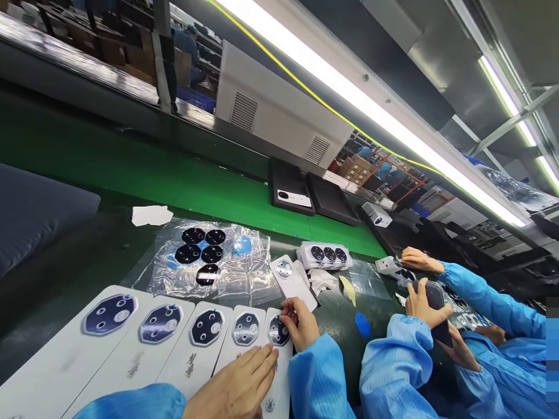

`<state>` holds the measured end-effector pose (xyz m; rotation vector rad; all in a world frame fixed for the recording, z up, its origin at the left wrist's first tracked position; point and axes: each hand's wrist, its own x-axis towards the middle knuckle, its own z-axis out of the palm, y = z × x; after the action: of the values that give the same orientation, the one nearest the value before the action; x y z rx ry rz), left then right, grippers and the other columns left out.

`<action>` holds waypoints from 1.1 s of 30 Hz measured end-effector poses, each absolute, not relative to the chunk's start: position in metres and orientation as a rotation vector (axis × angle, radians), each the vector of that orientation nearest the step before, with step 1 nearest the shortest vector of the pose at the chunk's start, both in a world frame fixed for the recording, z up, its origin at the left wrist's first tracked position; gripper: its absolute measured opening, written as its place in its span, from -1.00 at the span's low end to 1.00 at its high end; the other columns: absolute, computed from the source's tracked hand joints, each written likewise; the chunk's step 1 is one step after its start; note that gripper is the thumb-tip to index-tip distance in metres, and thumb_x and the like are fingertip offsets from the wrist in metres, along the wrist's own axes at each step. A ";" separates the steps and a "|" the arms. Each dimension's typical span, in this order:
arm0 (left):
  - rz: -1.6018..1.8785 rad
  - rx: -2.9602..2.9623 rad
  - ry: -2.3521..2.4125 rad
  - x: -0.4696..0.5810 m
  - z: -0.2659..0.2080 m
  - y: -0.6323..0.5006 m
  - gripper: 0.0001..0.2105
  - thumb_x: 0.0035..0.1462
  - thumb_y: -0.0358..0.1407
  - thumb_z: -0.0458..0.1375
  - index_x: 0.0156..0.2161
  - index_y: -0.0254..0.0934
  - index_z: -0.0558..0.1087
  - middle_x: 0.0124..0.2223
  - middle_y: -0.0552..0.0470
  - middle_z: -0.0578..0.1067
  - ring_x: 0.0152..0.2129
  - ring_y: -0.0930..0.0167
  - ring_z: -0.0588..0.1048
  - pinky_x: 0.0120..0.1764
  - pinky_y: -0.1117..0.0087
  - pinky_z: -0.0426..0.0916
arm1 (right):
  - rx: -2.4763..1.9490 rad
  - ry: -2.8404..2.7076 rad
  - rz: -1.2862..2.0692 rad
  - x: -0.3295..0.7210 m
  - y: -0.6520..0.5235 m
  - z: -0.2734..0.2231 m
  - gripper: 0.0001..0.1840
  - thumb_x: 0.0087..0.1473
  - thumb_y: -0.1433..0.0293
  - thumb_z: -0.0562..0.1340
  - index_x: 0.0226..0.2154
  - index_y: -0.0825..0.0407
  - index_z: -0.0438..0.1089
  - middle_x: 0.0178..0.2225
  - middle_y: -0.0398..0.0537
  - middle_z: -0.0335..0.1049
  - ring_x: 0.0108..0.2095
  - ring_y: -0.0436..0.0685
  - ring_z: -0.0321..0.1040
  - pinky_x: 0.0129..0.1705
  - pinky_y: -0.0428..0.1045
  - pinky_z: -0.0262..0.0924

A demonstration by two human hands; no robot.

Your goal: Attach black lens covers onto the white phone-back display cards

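Several white phone back covers (187, 372), each with a dark octagonal camera plate (206, 327), lie side by side along the near edge of the bench. My left hand (236, 384) rests flat across the lower part of the right-hand covers, its fingers stretched out together. At the rightmost cover's camera plate (276, 330), the thumb and fingers of my right hand (302, 327) are pinched at the upper right edge; what is between them, if anything, is hidden. Just beyond lies a loose white cover (294, 285) with a silvery camera plate.
Clear plastic film (248, 270) carries several black octagonal pieces (187, 254). A wrapped stack (325, 256), crumpled white paper (323, 281) and a blue scrap (362, 325) lie rightward. Black trays (290, 186) stand behind. At right, a co-worker's hands (425, 308) hold a dark phone-shaped piece; another hand reaches beyond.
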<state>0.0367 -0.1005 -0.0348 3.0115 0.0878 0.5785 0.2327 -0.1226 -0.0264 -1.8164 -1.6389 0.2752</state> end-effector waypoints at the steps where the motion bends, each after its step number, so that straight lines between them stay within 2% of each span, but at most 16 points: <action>1: 0.610 2.982 0.104 0.040 -0.043 -0.102 -0.58 0.19 -0.27 0.17 0.09 -0.50 0.32 0.10 -0.27 0.44 0.05 0.25 0.41 0.09 0.35 0.31 | -1.808 -1.650 0.245 0.233 -0.124 -0.026 -0.70 -0.07 0.60 0.10 -0.28 -0.02 0.32 -0.43 -0.19 0.40 -0.45 -0.01 0.33 -0.42 -0.14 0.24; 4: 0.725 2.876 0.188 0.050 -0.070 -0.107 -0.61 0.21 -0.29 0.10 0.12 -0.39 0.32 0.13 -0.19 0.42 0.06 0.26 0.40 0.09 0.34 0.33 | -1.775 -1.679 0.114 0.230 -0.134 -0.027 -0.75 0.03 0.58 0.06 -0.28 -0.01 0.34 -0.36 -0.10 0.41 -0.36 0.04 0.37 -0.33 -0.09 0.28; 8: 0.785 2.832 0.219 0.057 -0.090 -0.112 -0.63 0.26 -0.29 -0.12 0.09 -0.26 0.36 0.13 -0.05 0.43 0.04 0.25 0.42 0.01 0.31 0.40 | -1.741 -1.702 -0.051 0.222 -0.151 -0.031 -0.63 0.05 0.64 -0.04 -0.28 0.00 0.38 -0.34 -0.01 0.41 -0.29 0.09 0.37 -0.22 -0.04 0.32; 17: 0.855 2.796 0.226 0.057 -0.090 -0.113 -0.64 0.22 -0.34 -0.09 0.06 -0.21 0.39 0.13 -0.01 0.43 0.03 0.24 0.43 0.00 0.35 0.43 | -1.842 -1.755 -0.298 0.214 -0.154 -0.034 -0.55 -0.04 0.67 -0.02 -0.21 0.00 0.41 -0.36 -0.01 0.41 -0.36 0.12 0.34 -0.33 -0.05 0.28; 22: 0.859 2.813 0.222 0.056 -0.086 -0.112 -0.64 0.23 -0.32 -0.08 0.08 -0.26 0.38 0.13 -0.05 0.44 0.04 0.24 0.41 0.01 0.39 0.41 | -1.863 -1.814 -0.439 0.208 -0.153 -0.029 -0.56 -0.02 0.70 -0.04 -0.26 0.02 0.41 -0.39 -0.01 0.42 -0.39 0.13 0.33 -0.34 -0.01 0.19; 24: 0.859 2.821 0.214 0.056 -0.085 -0.111 -0.64 0.25 -0.31 -0.09 0.08 -0.27 0.38 0.12 -0.06 0.44 0.05 0.25 0.41 0.01 0.40 0.41 | -1.837 -1.755 -0.420 0.211 -0.153 -0.027 -0.61 0.01 0.68 0.01 -0.28 0.00 0.41 -0.40 -0.03 0.41 -0.39 0.12 0.33 -0.32 -0.02 0.20; 29: 0.844 2.837 0.196 0.056 -0.081 -0.110 -0.64 0.31 -0.27 -0.15 0.08 -0.28 0.37 0.09 -0.07 0.47 0.03 0.26 0.43 0.03 0.33 0.40 | -1.778 -1.680 -0.136 0.225 -0.141 -0.022 -0.77 0.09 0.56 0.08 -0.28 -0.02 0.38 -0.36 -0.06 0.40 -0.32 0.10 0.36 -0.27 -0.04 0.30; 33: 0.823 2.858 0.149 0.049 -0.067 -0.104 -0.64 0.27 -0.26 0.03 0.11 -0.39 0.32 0.08 -0.15 0.47 0.03 0.28 0.43 0.06 0.37 0.37 | -1.745 -1.729 -0.013 0.228 -0.125 -0.024 -0.88 0.14 0.41 0.12 -0.33 -0.02 0.39 -0.44 -0.15 0.40 -0.42 0.04 0.37 -0.38 -0.08 0.33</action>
<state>0.0489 -0.1037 -0.0670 2.8581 0.1489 0.8231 0.2279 -0.1247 -0.0244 -1.7451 -1.7291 -0.0127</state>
